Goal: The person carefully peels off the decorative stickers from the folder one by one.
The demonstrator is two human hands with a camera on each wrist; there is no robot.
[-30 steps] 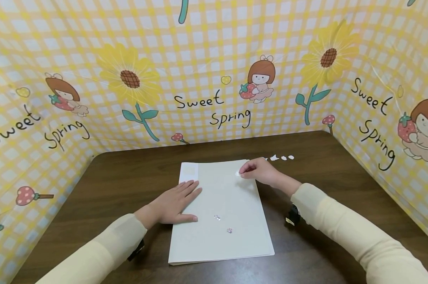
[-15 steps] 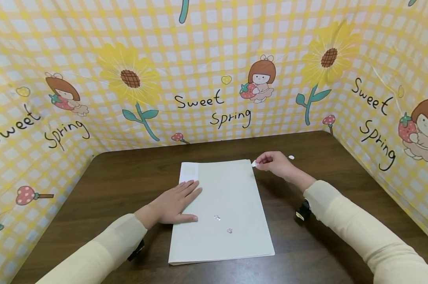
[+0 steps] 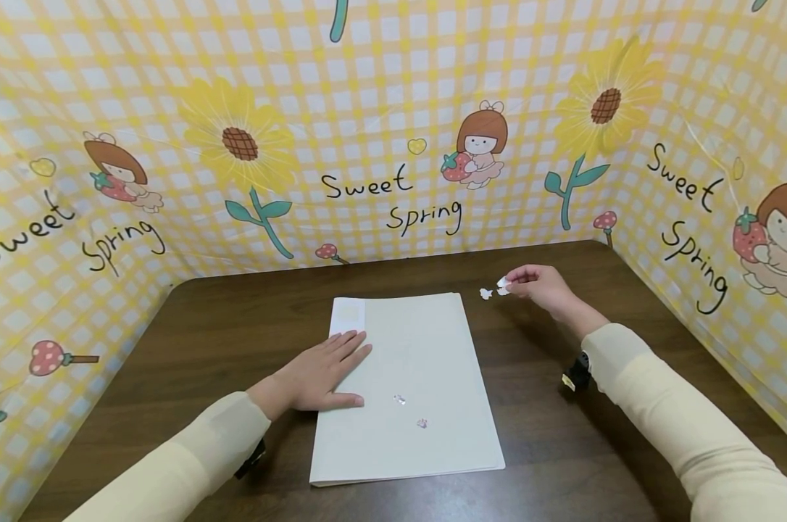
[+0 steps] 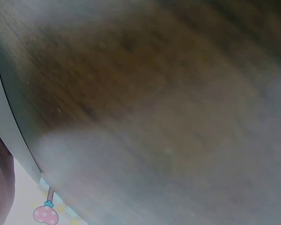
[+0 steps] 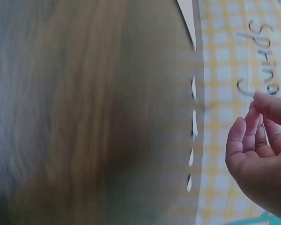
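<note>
My left hand [image 3: 325,373] lies flat, fingers spread, on the left side of a white folder [image 3: 426,362]. Two small shiny pieces, one [image 3: 399,399] behind the other [image 3: 422,423], lie on its front half. Beyond the folder's back right corner, my right hand [image 3: 546,290] pinches a small white piece [image 3: 502,281] between thumb and fingertips. Just under it are white scraps [image 3: 485,293] on the table. The right wrist view has my right hand [image 5: 262,145] with thumb and fingertip together; only a thin sliver of the held piece shows.
Brown wooden table [image 3: 237,319] under everything, with a yellow checked cloth [image 3: 367,109] standing around its back and sides. Several white scraps [image 5: 194,124] lie in a row near the cloth in the right wrist view, beside the folder's corner [image 5: 187,18]. The left wrist view shows blurred tabletop [image 4: 154,117].
From above the folder's back right part, my right hand has moved right and back, off the folder, still pinching a white piece. My left hand has stayed in place.
</note>
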